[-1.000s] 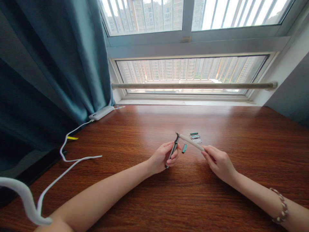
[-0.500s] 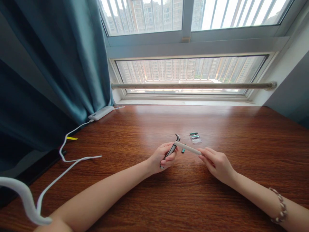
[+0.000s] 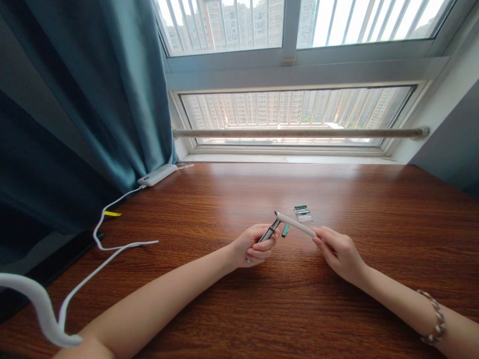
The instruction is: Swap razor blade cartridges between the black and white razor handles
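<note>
- Near the centre of the frame, the left hand curls its fingers around the razor, hiding part of its handle; the head end tilts up to the right.
- Right of centre, the right hand pinches one end of the white stick between thumb and fingers; the far end meets the razor's neck in view, though I cannot tell whether they touch.
- Just below the stick lies a loose cartridge, close to the left fingertips; the stick may cover its upper end.
- Above the stick, the clear case lies on the table.
- At lower left, a thick white tube overlaps the left arm.
- Along the left side, a white cable passes a yellow strip and runs to a white box beside the curtain.
- Across the upper frame, a rail crosses in front of the window.
</note>
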`<state>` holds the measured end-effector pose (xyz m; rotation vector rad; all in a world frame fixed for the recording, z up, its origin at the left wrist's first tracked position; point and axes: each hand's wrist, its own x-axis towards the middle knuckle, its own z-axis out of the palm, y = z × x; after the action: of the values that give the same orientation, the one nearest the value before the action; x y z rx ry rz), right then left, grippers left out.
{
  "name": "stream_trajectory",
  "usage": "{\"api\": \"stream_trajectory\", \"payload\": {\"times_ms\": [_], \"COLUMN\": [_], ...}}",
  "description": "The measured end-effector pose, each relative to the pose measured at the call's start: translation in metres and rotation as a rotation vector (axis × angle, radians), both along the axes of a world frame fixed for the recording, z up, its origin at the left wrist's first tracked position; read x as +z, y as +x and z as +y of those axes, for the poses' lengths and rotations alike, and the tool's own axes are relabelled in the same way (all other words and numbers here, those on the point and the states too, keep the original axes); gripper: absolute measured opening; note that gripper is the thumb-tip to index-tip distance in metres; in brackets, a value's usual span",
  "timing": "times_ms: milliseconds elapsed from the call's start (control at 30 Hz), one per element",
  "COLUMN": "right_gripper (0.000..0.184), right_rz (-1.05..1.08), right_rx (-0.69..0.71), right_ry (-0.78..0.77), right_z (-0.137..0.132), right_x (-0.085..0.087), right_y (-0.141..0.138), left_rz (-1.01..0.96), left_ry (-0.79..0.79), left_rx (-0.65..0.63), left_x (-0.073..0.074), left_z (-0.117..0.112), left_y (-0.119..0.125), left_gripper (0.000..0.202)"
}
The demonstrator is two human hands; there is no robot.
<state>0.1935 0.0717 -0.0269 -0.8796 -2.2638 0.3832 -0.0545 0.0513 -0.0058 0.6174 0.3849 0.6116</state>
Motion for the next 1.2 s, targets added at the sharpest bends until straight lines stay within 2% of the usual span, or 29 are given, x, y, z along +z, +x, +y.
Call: {"api": "stream_trajectory", "payload": {"times_ms": [67, 200, 300, 400, 467, 633, 833, 900, 1000, 1100, 1200], "right_gripper": [0.022, 0.022, 0.024, 0.024, 0.024, 0.025, 0.022, 0.021, 0.024, 0.027, 0.029], "right_rz": [0.008, 0.048, -0.036, -0.071, -0.062, -0.104, 0.033, 0.082, 0.120, 0.127, 0.117], "right_rx": [0.012, -0.065, 0.002, -0.066, -0.114, -0.094, -0.211, -0.228, -0.236, -0.277, -0.307], "right_ry": [-0.002, 0.057, 0.135, 0.164, 0.165, 0.133, 0.084, 0.041, -0.037, -0.110, -0.146], "right_z": [0.000, 0.000, -0.001, -0.003, -0.003, -0.003, 0.001, 0.003, 0.004, 0.005, 0.006], "right_x": [-0.001, -0.004, -0.004, -0.004, -0.003, -0.004, -0.005, -0.004, -0.003, -0.004, -0.004], "right_y": [0.000, 0.001, 0.002, 0.001, 0.000, -0.001, 0.000, 0.001, 0.002, 0.003, 0.004], "left_rz": [0.020, 0.052, 0.068, 0.053, 0.031, 0.027, 0.065, 0.210, 0.633, 0.939, 1.146], "left_ry": [0.021, 0.052, 0.049, 0.043, 0.055, 0.095, 0.134, 0.239, 0.519, 0.699, 0.794], "left_rx": [0.002, 0.021, 0.055, 0.103, 0.140, 0.190, 0.312, 0.435, 0.648, 0.717, 0.747], "left_x": [-0.001, -0.002, -0.001, 0.000, 0.001, 0.000, -0.003, -0.005, -0.009, -0.012, -0.015], "left_z": [-0.001, -0.001, -0.002, -0.003, -0.004, -0.006, -0.001, 0.005, 0.016, 0.026, 0.033], "left_y": [0.001, 0.001, 0.004, 0.007, 0.010, 0.013, 0.013, 0.011, 0.002, -0.012, -0.025], "left_gripper": [0.015, 0.015, 0.022, 0.025, 0.023, 0.023, 0.024, 0.026, 0.031, 0.033, 0.031]}}
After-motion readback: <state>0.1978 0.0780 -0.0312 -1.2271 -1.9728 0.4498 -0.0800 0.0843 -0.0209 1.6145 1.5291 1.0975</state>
